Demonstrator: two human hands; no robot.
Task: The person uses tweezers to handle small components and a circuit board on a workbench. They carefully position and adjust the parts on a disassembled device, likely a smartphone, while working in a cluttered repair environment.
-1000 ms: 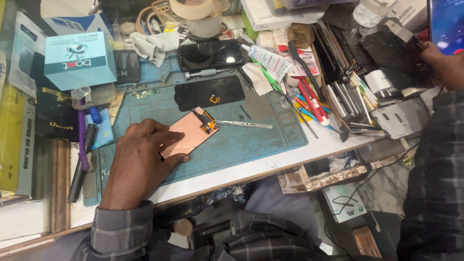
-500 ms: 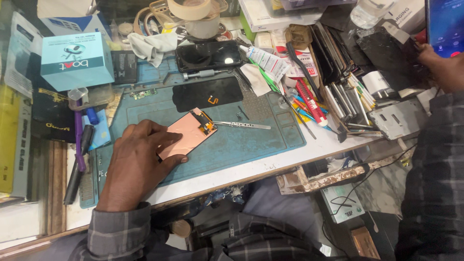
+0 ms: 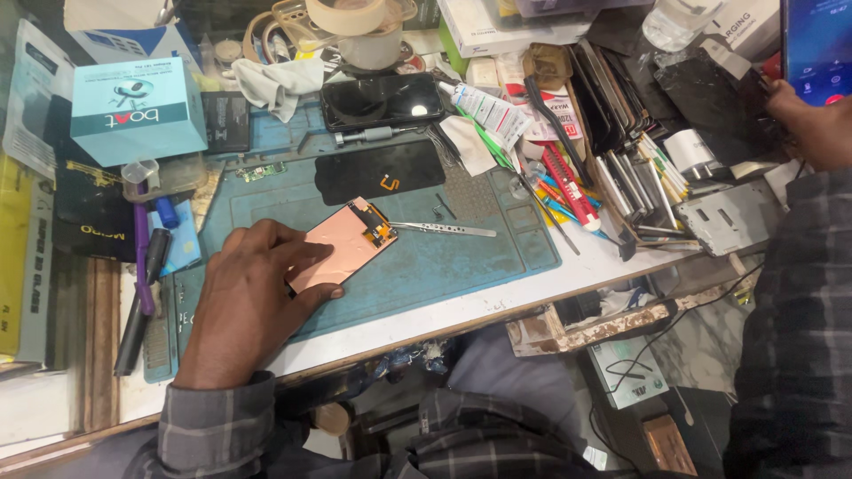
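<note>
The left hand [image 3: 253, 297] lies flat on the copper-backed phone screen [image 3: 342, 246], fingers [image 3: 293, 244] spread and pressing it onto the blue repair mat [image 3: 461, 257] near the worktop's front edge. Pressure is best kept off the orange flex connector [image 3: 380, 226]. Metal tweezers [image 3: 448, 230] lie just beside it. The right hand [image 3: 812, 124] rests near a lit phone [image 3: 816, 44]; I cannot tell its grip.

The person wears a dark plaid flannel shirt, grey and charcoal with thin paler lines crossing in squares. Its buttoned cuff closes round the wrist of the left hand [image 3: 253, 297]. The same checked cloth covers the arm behind the right hand [image 3: 812, 124], both hands bare, no rings or watch showing.
</note>
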